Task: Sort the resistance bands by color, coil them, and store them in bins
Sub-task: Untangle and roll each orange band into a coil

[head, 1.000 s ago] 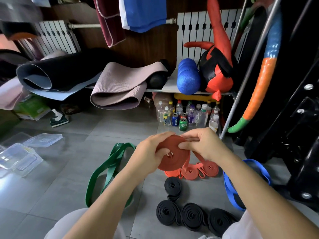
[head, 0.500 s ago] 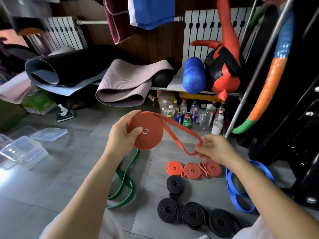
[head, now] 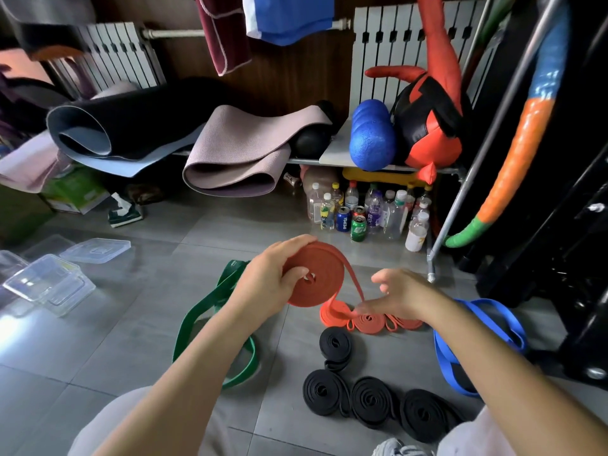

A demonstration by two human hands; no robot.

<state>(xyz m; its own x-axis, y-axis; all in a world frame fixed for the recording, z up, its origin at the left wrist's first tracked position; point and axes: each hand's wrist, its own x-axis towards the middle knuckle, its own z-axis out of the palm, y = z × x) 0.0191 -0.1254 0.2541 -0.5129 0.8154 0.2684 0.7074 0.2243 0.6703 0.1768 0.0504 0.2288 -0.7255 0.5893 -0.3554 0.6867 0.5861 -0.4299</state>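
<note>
The left hand (head: 269,278) grips the half-wound orange band coil (head: 316,284), thumb pressed on the flat face near the centre hole and the fingers curled over the top rim, so the disc is held up off the floor with its face tilted toward the camera. From the coil's upper right edge a loose tail (head: 353,279) runs down and to the right, its long axis slanting toward the right hand (head: 404,291). That hand is spread, fingers mostly straight, and the tail ends at or just behind its lower fingertips; no pinch shows. The free end lies on the right hand's side, so that hand looks best placed to catch the tail and feed it round while the left holds the disc. This seems to be the last turn of the coiling. Directly below the hands, finished orange coils (head: 370,322) lie touching one another, the likely spot for this one. Nearer the person sit black coils (head: 373,401); an uncoiled green band (head: 210,311) lies to the left, a blue band (head: 490,306) to the right, and clear plastic bins (head: 49,284) stand well apart at far left.
</note>
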